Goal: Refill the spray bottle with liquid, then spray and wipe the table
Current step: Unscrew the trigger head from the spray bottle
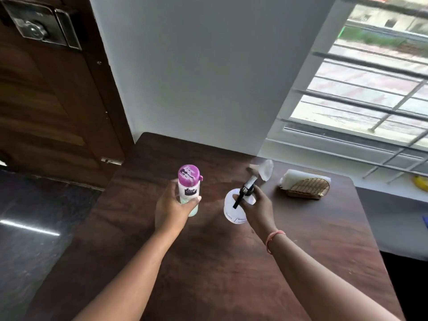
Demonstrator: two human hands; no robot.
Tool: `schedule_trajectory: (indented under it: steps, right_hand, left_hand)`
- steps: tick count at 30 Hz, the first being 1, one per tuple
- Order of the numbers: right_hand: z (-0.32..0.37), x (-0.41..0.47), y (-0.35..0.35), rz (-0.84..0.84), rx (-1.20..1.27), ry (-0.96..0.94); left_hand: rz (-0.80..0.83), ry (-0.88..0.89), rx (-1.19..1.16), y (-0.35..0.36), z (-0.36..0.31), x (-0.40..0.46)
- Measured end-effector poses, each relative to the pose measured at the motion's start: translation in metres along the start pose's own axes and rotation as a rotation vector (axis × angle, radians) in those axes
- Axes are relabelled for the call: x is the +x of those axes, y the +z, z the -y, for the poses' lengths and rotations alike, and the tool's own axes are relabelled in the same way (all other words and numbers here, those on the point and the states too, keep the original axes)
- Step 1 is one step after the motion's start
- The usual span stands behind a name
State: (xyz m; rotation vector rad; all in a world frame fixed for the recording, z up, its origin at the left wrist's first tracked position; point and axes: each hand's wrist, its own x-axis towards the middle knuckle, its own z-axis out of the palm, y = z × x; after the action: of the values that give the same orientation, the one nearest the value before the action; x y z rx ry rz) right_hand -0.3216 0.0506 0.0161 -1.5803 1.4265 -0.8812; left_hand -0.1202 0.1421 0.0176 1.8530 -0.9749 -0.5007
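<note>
A pale bottle with a purple lid [188, 179] stands upright over the dark wooden table [208, 262], and my left hand [172, 208] grips its lower body. My right hand [258, 208] holds the white spray bottle [232, 209] by its neck, fingers curled round the black collar and trigger [243, 193]. The spray head and its clear cap [266, 170] point away to the upper right and look blurred. I cannot tell whether either bottle rests on the table. A white cloth or stack of tissues [298, 177] sits in a woven holder at the table's far right.
The woven holder [309, 188] stands near the table's back right corner. A white wall rises behind the table, a barred window [370, 93] to the right with a banana [420, 181] on its sill. A wooden door [46, 100] and dark floor lie to the left.
</note>
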Motion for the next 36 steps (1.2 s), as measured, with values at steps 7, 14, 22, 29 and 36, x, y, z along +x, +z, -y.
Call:
schedule_trajectory:
  steps: [7, 14, 22, 29, 36]
  right_hand:
    - [-0.016, -0.059, -0.026, 0.032, 0.04, 0.03]
    - [-0.034, -0.087, -0.034, 0.036, 0.012, 0.045]
    - [-0.047, -0.096, -0.037, 0.079, -0.093, 0.04]
    - [-0.054, -0.109, -0.044, 0.065, -0.282, -0.008]
    - [-0.059, -0.117, -0.05, 0.085, -0.224, -0.037]
  left_hand:
    - [0.031, -0.051, -0.017, 0.008, -0.01, -0.066]
    - [0.037, -0.081, -0.009, 0.016, -0.001, -0.098]
    - [0.001, -0.058, 0.029, 0.023, 0.009, -0.112]
    - [-0.096, -0.255, 0.056, 0.043, 0.011, -0.169]
    - [0.175, -0.024, 0.055, 0.08, -0.007, -0.199]
